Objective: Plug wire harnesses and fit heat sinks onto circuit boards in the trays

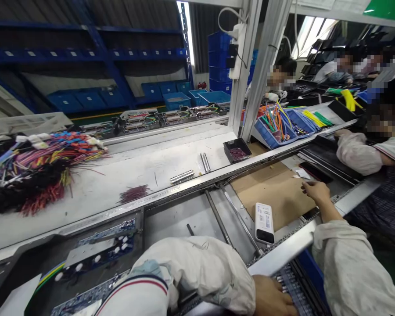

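Beside the brown cardboard, the right hand has an open grip; for the left hand, I cannot tell the grip.

From across the room, the person wears loose, creased off-white sleeves, the right sleeve filling the lower right of the frame. At lower centre, the left sleeve meets a white T-shirt sleeve edged in navy and red stripes, below a pale blue patch. The left hand and right hand are bare.
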### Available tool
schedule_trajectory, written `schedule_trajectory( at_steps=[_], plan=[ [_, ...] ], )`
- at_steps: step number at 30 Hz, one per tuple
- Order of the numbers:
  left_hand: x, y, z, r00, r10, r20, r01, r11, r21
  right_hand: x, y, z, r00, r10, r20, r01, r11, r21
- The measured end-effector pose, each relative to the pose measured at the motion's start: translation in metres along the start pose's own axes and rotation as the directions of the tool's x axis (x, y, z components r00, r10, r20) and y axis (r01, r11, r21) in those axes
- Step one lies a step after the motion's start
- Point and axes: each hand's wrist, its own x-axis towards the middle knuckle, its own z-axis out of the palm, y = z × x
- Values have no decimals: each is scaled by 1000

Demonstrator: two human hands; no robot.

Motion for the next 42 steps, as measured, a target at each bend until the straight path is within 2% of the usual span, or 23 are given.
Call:
schedule_trajectory(
  at_steps=[2, 3, 5, 6, 7, 8, 9, 10, 12, 14, 15, 16, 17, 18, 20, 23, 24, 26, 29, 33, 37, 40, 42],
  plan=[
    [4, -33, -16, 964, 245, -106, -261, 948, -184, 3, 1, 3, 1000, -2, 3, 2, 1000, -9],
    [5, -55, -24, 957, 262, -123, -286, 921, -264, 4, 1, 4, 1000, -6, 3, 6, 1000, -17],
    [0, -108, -39, 996, 85, -24, -88, 929, -360, 4, 0, 5, 1000, -21, -1, 21, 999, -38],
    [-7, -136, -46, 997, -55, 61, 74, 927, -368, 4, 0, 5, 1000, -31, -6, 31, 998, -50],
    [-17, -165, -51, 966, -212, 149, 252, 903, -347, 4, -1, 5, 999, -41, -10, 40, 997, -61],
    [-30, -193, -55, 878, -420, 228, 473, 831, -293, 3, -2, 5, 999, -50, -15, 49, 996, -71],
    [-46, -220, -57, 740, -611, 282, 670, 706, -227, 3, -3, 5, 998, -57, -18, 55, 995, -80],
    [-64, -244, -59, 626, -730, 274, 779, 607, -160, 3, -3, 5, 998, -61, -19, 59, 994, -88],
    [-101, -285, -59, 442, -863, 244, 895, 442, -60, 4, -4, 6, 998, -63, -17, 61, 993, -100],
    [-135, -313, -58, 295, -929, 224, 951, 308, 26, 5, -4, 7, 998, -66, -17, 64, 992, -109],
    [-148, -324, -56, 243, -945, 220, 963, 262, 61, 6, -4, 8, 998, -68, -18, 65, 992, -112],
    [-158, -332, -54, 213, -952, 221, 967, 237, 90, 6, -3, 9, 997, -69, -21, 66, 991, -116],
    [-166, -338, -52, 205, -953, 225, 966, 234, 111, 7, -3, 9, 997, -70, -25, 66, 990, -121],
    [-170, -343, -48, 223, -946, 236, 959, 256, 123, 8, -2, 10, 997, -69, -28, 65, 990, -127],
    [-169, -351, -40, 328, -904, 276, 921, 371, 120, 9, 0, 11, 997, -64, -32, 59, 989, -134],
    [-156, -362, -26, 535, -765, 359, 802, 593, 67, 10, 4, 13, 997, -63, -43, 56, 989, -134],
    [-151, -367, -22, 582, -718, 383, 762, 645, 50, 10, 5, 13, 997, -66, -48, 59, 990, -132],
    [-142, -377, -16, 622, -655, 429, 712, 701, 38, 9, 7, 13, 995, -74, -60, 66, 990, -125],
    [-134, -390, -12, 585, -645, 491, 709, 701, 77, 8, 7, 13, 994, -83, -74, 74, 991, -108],
    [-124, -396, -9, 463, -727, 507, 761, 619, 193, 7, 6, 11, 991, -86, -101, 79, 994, -79],
    [-107, -386, -4, 340, -790, 511, 799, 529, 286, 3, 5, 11, 993, -58, -105, 53, 997, -52],
    [-99, -380, -5, 299, -796, 526, 807, 505, 306, 0, 3, 13, 995, -26, -91, 23, 999, -33],
    [-96, -381, -10, 306, -793, 527, 804, 512, 303, 0, 3, 14, 996, -14, -89, 12, 1000, -20]
  ],
)
